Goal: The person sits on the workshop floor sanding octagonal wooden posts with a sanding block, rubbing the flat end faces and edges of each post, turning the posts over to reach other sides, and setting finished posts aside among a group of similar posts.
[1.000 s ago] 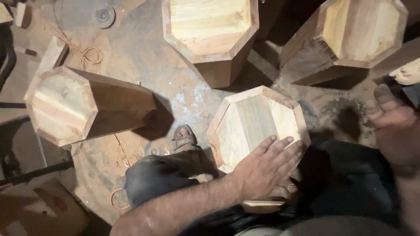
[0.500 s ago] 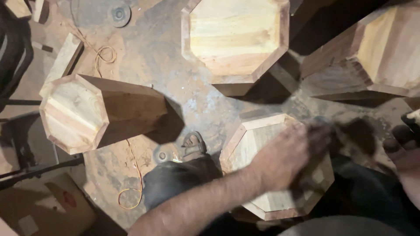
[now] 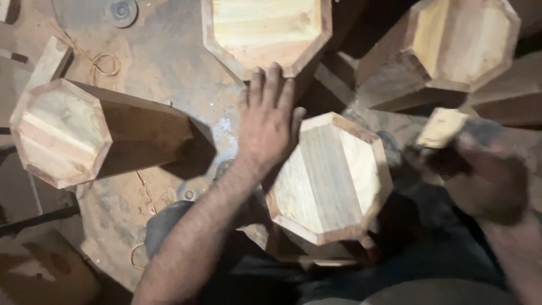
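An octagonal wooden box (image 3: 330,178) with a pale inner panel rests against my lap, open face up. My left hand (image 3: 268,121) lies flat with fingers spread on its upper left edge, the fingertips reaching toward a second octagonal box (image 3: 265,31) behind it. My right hand (image 3: 480,172), blurred, is closed on a small pale block (image 3: 440,129) that looks like a folded sanding pad, to the right of the box.
A third octagonal box (image 3: 84,133) lies on its side at the left. Another one (image 3: 457,48) leans at the upper right. The dusty floor holds a round metal disc (image 3: 119,10), a wood offcut (image 3: 51,59) and loops of wire (image 3: 104,63).
My left hand slid from the box's lower right edge up to its upper left edge. The right hand came in from the right edge with the pale block. The view shifted, boxes appearing lower and closer.
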`<state>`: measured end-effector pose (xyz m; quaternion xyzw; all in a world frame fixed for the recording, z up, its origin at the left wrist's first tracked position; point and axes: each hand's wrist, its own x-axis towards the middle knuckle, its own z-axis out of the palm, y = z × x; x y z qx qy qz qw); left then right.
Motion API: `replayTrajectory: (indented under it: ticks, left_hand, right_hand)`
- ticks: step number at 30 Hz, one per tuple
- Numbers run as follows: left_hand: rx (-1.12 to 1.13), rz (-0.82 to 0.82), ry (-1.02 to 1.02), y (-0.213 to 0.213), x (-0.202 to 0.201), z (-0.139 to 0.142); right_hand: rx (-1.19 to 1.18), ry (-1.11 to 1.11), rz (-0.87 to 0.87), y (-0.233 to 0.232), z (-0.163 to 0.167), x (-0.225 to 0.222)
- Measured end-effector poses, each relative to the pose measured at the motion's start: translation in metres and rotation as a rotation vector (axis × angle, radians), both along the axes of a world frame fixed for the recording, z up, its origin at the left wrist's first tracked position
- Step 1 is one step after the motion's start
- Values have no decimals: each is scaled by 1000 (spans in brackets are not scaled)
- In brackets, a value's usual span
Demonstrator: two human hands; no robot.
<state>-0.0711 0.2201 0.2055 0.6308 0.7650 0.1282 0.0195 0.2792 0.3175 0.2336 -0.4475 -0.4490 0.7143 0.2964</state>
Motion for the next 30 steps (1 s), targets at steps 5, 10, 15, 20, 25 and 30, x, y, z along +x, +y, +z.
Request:
replayTrajectory:
  ticks: [5, 10, 15, 20, 25, 30]
  left_hand:
    - [25, -38, -208, -29, 12, 0]
    - [16, -16, -314, -58, 34, -2]
    - [137, -4, -441, -63, 32, -3]
    - [146, 28, -490, -61, 32, -6]
    - [150, 62, -519, -59, 34, -10]
    - [220, 117, -555, -57, 36, -14]
  right_hand:
    - [60, -209, 182, -14, 9, 4]
    - [317, -342, 370, -26, 7, 10]
    - [234, -479, 346, -51, -6, 22]
    - [403, -335, 380, -58, -14, 27]
    - [325, -303, 221, -74, -13, 16]
    - [863, -374, 456, -114, 4, -3]
